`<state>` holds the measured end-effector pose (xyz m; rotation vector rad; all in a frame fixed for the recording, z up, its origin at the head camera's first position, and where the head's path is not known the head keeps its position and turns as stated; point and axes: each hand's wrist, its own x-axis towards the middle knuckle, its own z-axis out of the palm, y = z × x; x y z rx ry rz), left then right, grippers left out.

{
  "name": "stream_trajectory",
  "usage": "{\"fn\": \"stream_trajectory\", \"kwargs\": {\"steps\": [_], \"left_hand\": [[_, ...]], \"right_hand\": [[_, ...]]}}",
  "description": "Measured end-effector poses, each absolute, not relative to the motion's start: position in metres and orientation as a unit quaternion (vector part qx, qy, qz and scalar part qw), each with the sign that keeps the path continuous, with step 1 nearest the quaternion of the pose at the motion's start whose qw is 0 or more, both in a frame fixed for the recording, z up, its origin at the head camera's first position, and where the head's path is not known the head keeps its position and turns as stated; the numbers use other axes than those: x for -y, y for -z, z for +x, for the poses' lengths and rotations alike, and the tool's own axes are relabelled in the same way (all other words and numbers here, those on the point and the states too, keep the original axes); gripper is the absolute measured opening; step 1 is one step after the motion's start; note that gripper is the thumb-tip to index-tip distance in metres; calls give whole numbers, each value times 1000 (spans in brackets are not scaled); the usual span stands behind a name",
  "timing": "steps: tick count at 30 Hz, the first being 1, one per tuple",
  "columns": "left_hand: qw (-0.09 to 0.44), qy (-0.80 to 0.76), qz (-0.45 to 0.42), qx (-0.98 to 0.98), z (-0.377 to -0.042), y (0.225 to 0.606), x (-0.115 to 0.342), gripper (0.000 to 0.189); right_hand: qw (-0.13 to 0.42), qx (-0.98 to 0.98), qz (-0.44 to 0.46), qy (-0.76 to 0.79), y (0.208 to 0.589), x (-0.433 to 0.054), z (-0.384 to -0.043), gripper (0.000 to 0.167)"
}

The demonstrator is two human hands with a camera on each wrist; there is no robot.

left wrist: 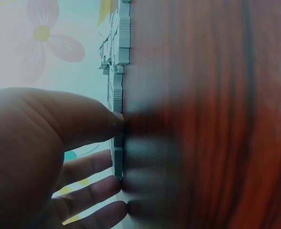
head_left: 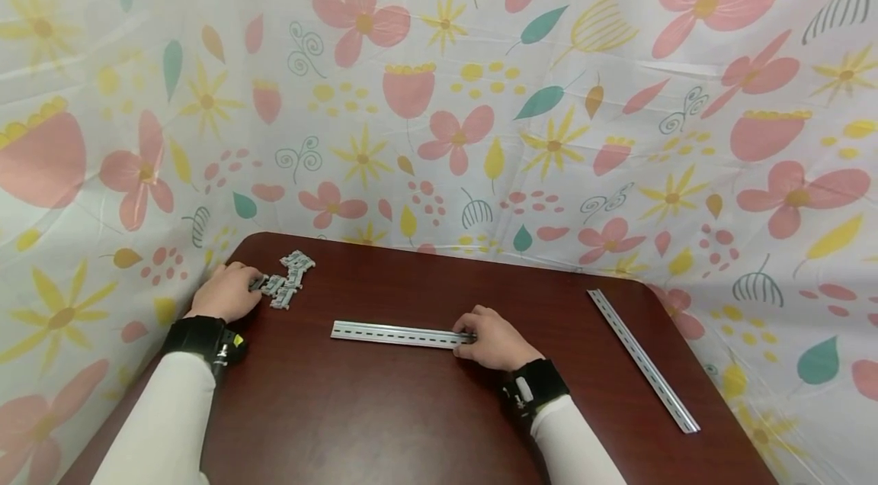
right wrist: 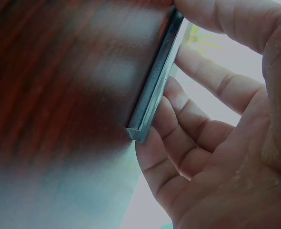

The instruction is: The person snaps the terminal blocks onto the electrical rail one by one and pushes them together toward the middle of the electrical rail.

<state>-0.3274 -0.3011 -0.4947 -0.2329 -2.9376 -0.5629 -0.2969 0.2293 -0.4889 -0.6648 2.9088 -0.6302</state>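
Note:
A slotted metal DIN rail lies across the middle of the table. My right hand grips its right end, the thumb on the near edge and the fingers along the far edge. In the right wrist view the rail's end shows between thumb and fingers. At the back left, my left hand pinches a small grey clip between thumb and fingers, at the edge of a cluster of similar grey clips. Part of the pinched clip is hidden by the thumb.
A second slotted rail lies slantwise on the right side of the dark wooden table. Flowered cloth hangs close behind the table's back edge and along both sides.

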Motion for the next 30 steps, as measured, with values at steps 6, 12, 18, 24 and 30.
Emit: {"fn": "stream_trajectory", "kwargs": {"steps": [6,12,18,24,30], "left_hand": [[77,185,-73,977,-329,493,300,28],[79,185,-78,976,-330,494,301,24],[75,191,-70,976,-330,493,303,25],[73,197,-63,976,-331,492,302,26],[86,207,-62,973,-330,491,301,29]], "right_hand": [[43,-954,-219,201,489,-230,-298,23],[47,-952,-220,205,488,-230,-297,23],[48,-952,-223,204,489,-231,-297,23],[48,-953,-224,199,488,-230,-297,23],[47,-953,-222,200,488,-230,-297,23]]}}
